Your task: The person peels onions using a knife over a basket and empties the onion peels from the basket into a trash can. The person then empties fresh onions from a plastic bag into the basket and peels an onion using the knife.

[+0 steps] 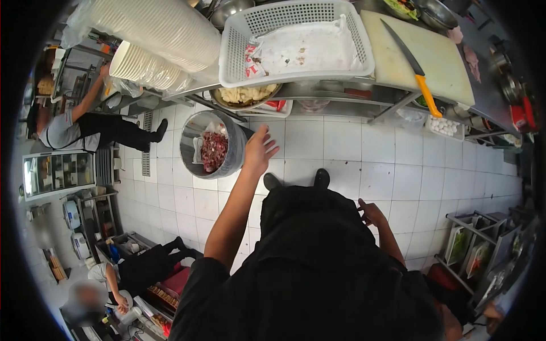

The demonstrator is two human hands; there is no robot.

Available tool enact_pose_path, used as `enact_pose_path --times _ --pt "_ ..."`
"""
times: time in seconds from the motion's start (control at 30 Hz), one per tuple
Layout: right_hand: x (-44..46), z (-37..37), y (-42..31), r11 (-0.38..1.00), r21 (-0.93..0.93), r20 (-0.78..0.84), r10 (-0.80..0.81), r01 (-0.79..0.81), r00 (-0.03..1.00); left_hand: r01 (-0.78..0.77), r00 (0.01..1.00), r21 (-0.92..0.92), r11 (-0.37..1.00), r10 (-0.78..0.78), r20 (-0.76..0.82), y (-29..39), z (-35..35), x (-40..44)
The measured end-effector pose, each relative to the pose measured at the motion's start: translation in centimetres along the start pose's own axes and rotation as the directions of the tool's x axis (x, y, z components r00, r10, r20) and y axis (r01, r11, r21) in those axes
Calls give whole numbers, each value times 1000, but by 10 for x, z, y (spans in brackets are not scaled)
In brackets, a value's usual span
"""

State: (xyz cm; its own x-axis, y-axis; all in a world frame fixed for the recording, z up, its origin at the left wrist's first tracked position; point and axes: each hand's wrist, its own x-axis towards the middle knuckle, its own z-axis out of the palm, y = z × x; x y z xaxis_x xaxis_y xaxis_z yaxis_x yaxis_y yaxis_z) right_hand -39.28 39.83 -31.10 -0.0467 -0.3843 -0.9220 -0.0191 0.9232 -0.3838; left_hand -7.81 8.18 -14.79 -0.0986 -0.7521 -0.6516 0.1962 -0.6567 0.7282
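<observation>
My left hand (261, 150) reaches out over the floor with its fingers apart, holding nothing. Just left of it stands a round grey bin (232, 149) with a liner, and dark red scraps (214, 150) lie inside. At my right side hangs my right hand (372, 213), its fingers loosely apart and no object visible in them. On the counter ahead sits a white perforated plastic basket (227, 54), with a stained white sheet (310, 48) along its bottom. To its right a knife (412, 65) with an orange handle lies across a cutting board (449, 68).
Stacked white tubs (156, 34) stand at the counter's left. Below are a bowl of pale pieces (247, 94) and a box of white round items (445, 126). Two people work at left, one by a far counter (71, 128), one lower down (142, 271). A rack (472, 244) stands right.
</observation>
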Motion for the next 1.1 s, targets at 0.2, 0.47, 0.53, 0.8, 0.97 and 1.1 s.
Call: enact_pose_path --times 0.2,0.47,0.53,0.8,0.97,1.1 --pt "7 21 -7 973 -223 138 -19 50 990 -41 975 -34 999 33 -218 -38 -94 -42" --pt "32 3 -15 60 -715 590 -481 696 648 -93 955 59 994 105 -276 -41 -130 -66" --pt "24 10 -23 816 -448 72 -374 365 925 -136 951 83 987 154 -267 -40 -139 -62" --pt "37 21 -49 984 -162 -244 -110 71 964 -210 898 109 972 235 -372 -62 -187 -91" --pt "55 24 -105 953 -287 -201 -164 102 966 -133 835 58 989 144 -532 -89 -215 -126" --pt "99 25 -161 890 -441 -120 -187 116 975 -115 747 1 993 87 -659 -103 -218 -139"
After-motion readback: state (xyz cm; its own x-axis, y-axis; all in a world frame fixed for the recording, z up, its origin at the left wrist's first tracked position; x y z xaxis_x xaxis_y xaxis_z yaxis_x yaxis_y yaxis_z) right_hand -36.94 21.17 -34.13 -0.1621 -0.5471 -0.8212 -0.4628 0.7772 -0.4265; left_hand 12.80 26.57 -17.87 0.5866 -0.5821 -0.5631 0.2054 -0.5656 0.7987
